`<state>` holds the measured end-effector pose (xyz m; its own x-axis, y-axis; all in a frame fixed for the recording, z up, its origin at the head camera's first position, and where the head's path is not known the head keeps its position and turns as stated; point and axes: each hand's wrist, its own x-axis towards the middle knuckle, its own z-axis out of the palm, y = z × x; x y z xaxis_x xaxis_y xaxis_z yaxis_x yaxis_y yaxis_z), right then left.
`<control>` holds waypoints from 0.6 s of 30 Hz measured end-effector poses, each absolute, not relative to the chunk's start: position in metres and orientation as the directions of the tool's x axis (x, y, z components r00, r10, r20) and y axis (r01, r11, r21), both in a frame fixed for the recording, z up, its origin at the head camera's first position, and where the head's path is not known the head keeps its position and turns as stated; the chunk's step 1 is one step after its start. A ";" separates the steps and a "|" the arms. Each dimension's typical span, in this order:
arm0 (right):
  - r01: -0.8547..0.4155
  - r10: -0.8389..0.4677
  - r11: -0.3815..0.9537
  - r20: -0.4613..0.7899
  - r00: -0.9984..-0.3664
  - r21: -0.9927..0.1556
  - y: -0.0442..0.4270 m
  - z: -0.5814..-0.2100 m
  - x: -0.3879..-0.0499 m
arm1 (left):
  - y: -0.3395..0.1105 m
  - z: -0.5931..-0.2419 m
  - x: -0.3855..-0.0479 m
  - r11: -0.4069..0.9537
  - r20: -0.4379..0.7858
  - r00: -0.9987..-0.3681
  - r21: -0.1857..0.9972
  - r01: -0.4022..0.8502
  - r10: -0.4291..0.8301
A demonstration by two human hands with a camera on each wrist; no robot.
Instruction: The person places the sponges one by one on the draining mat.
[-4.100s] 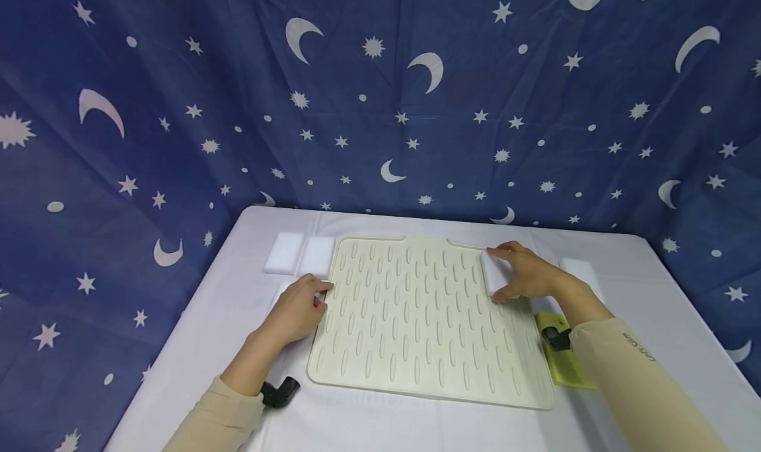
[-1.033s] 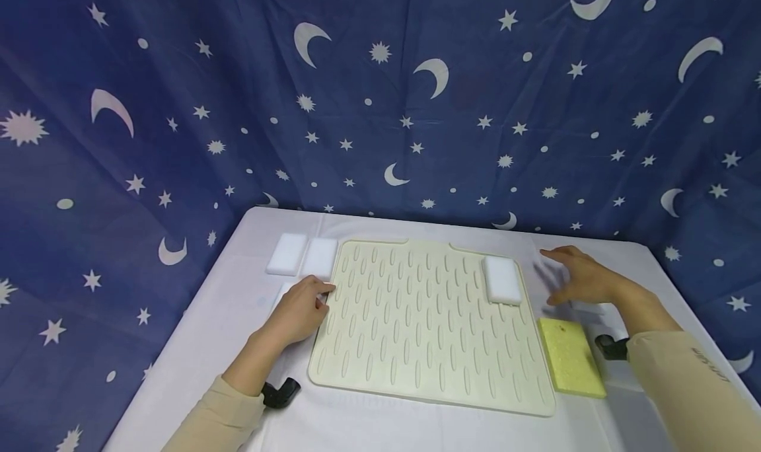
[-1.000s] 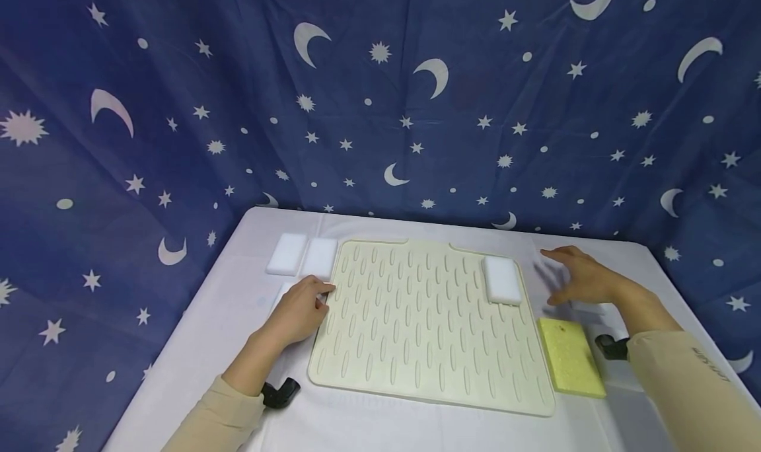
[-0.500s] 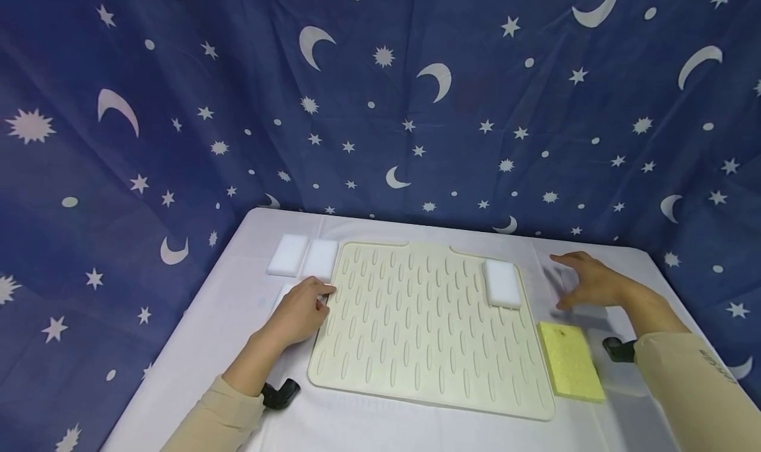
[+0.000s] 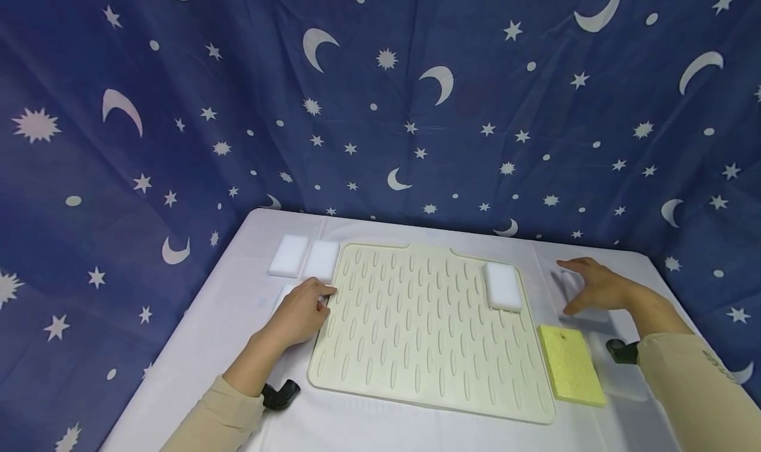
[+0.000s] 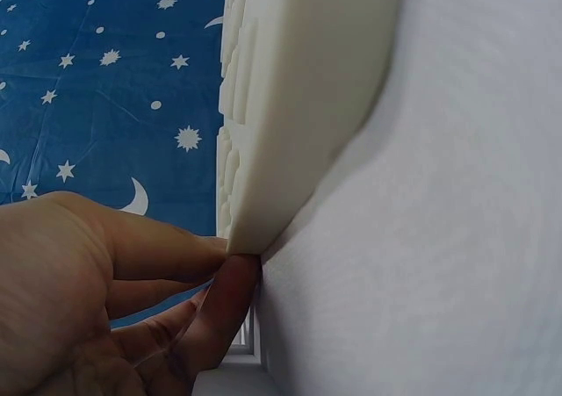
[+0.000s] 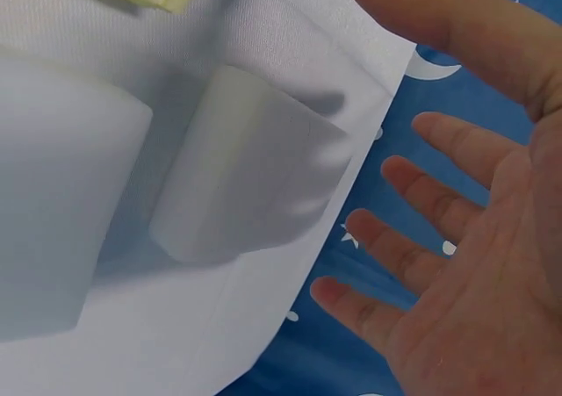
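My left hand [image 5: 300, 313] pinches the left edge of a cream ribbed drying mat [image 5: 428, 333]; in the left wrist view thumb and fingers [image 6: 230, 304] meet at the mat's edge [image 6: 299, 106]. A white sponge block [image 5: 503, 285] lies on the mat's far right corner. To the right of the mat, my right hand [image 5: 600, 288] hovers with fingers spread and holds nothing. Below it is another white sponge block [image 5: 572, 282], partly covered by the hand in the head view. The right wrist view shows that block [image 7: 237, 168] apart from the fingers [image 7: 360, 313].
A yellow sponge [image 5: 572, 366] lies along the mat's right edge, with a further white block [image 5: 618, 366] beside it. Two white blocks [image 5: 289, 255] stand at the far left, and a third [image 5: 284, 295] is partly behind the left hand. A starry blue curtain [image 5: 380, 108] hangs behind the table.
My right hand has let go of the white sponge block on the mat's corner and moved right, over another block. My left hand has stayed on the mat's edge. The head view has tilted slightly upward.
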<state>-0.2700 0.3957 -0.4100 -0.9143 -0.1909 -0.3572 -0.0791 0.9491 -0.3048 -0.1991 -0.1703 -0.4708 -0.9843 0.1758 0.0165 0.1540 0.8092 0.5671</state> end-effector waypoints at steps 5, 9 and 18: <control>-0.072 -0.189 0.950 -0.380 -0.905 -0.303 0.400 -0.410 -0.271 | -0.171 -0.470 -0.199 0.807 0.015 -0.985 0.571 0.151 0.173; -0.055 -0.182 0.949 -0.400 -0.898 -0.309 0.405 -0.410 -0.270 | -0.170 -0.469 -0.198 0.802 0.007 -0.985 0.581 0.143 0.171; -0.010 -0.146 0.953 -0.432 -0.890 -0.302 0.417 -0.416 -0.271 | -0.169 -0.467 -0.197 0.802 0.006 -0.986 0.580 0.139 0.167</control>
<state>-0.2710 0.4174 -0.4158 -0.8898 -0.1463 -0.4323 -0.0101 0.9533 -0.3019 -0.1969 -0.1693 -0.4671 -0.9859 0.1671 0.0058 0.1394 0.8025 0.5802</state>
